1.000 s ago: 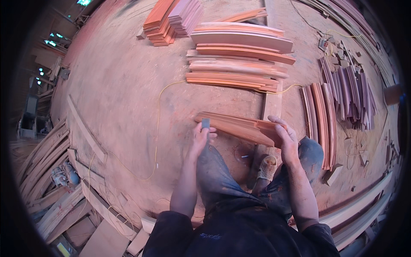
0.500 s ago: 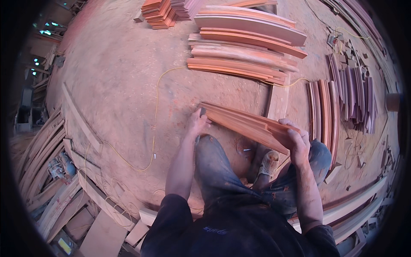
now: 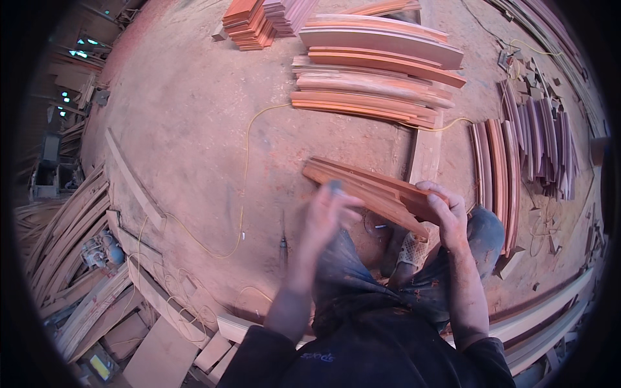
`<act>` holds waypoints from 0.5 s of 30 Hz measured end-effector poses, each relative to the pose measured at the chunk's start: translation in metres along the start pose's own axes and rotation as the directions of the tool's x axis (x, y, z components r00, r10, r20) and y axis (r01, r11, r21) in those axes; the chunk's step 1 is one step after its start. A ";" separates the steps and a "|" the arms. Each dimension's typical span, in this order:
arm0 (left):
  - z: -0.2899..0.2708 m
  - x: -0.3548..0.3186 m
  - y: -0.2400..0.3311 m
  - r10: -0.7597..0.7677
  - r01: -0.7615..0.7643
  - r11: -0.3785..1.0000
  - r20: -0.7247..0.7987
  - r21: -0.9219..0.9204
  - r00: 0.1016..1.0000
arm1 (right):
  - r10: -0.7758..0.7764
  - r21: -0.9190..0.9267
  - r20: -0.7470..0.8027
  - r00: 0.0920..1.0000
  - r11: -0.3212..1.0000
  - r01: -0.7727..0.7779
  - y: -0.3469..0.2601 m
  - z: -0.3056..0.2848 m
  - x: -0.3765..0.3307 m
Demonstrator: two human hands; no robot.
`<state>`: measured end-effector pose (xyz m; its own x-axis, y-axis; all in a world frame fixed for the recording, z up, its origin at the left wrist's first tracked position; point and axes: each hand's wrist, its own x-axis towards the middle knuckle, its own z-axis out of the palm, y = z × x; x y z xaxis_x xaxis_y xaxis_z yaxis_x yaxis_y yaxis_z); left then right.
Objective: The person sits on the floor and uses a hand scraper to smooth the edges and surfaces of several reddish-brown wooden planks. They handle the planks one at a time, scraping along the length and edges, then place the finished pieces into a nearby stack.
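A reddish-brown grooved wooden board (image 3: 369, 193) lies slantwise before me, above my knees. My right hand (image 3: 449, 212) grips its near right end, fingers over the top edge. Over the board's left part is my left hand (image 3: 330, 216), smeared by motion, its fingers curled round a small dark grey block (image 3: 335, 186). The block is at the board's face; whether it touches the wood cannot be made out. On the ground left of my left forearm lies a slim, dark pointed tool (image 3: 283, 251).
Stacked reddish boards (image 3: 381, 84) lie ahead, with more upright-looking boards (image 3: 497, 174) at the right. A yellow cord (image 3: 246, 155) snakes over the dusty floor. Curved timbers (image 3: 71, 233) and a blue-grey power tool (image 3: 102, 251) are at the left. Pale beams (image 3: 530, 317) lie at the lower right.
My left hand has moved right along the board with the dark grey block, away from its far left end. The pointed tool on the ground now shows. My right hand keeps its grip.
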<state>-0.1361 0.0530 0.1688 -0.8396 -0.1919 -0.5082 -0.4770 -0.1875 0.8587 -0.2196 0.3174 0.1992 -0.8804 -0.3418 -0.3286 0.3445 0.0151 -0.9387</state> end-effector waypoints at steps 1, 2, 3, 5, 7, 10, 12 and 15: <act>-0.034 0.029 -0.025 -0.098 0.099 0.995 -0.185 -0.003 0.978 | -0.006 -0.027 0.003 1.000 1.000 0.006 0.001 -0.002 0.002; -0.066 0.060 -0.053 -0.167 0.192 0.980 -0.326 0.046 0.930 | -0.028 -0.010 0.033 0.999 1.000 0.028 0.002 -0.005 0.002; -0.096 0.088 -0.081 -0.099 0.129 0.988 -0.292 0.084 0.951 | -0.024 -0.003 0.046 0.999 1.000 0.025 0.003 -0.007 0.003; -0.138 0.133 -0.134 -0.077 0.135 0.970 -0.274 0.201 0.959 | -0.051 -0.036 0.065 0.997 0.998 0.053 0.004 -0.010 0.005; -0.159 0.163 -0.170 -0.104 0.161 0.945 -0.206 0.285 0.973 | -0.027 0.019 0.068 0.997 0.999 0.026 0.003 -0.012 0.004; -0.163 0.184 -0.187 -0.052 0.107 0.937 -0.170 0.332 0.984 | -0.031 0.010 0.047 0.998 0.999 0.031 0.001 -0.013 0.003; -0.156 0.187 -0.180 -0.046 0.121 0.927 -0.213 0.355 0.976 | 0.010 0.065 0.062 0.998 0.998 -0.014 0.001 -0.015 0.002; -0.137 0.174 -0.157 0.011 0.062 0.937 -0.205 0.343 0.979 | -0.055 -0.037 0.077 0.995 0.998 0.058 0.004 -0.015 0.002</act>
<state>-0.1720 -0.0832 -0.0632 -0.7733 -0.3877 -0.5018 -0.5883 0.1432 0.7959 -0.2249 0.3306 0.1935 -0.8705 -0.4134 -0.2672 0.2804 0.0297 -0.9594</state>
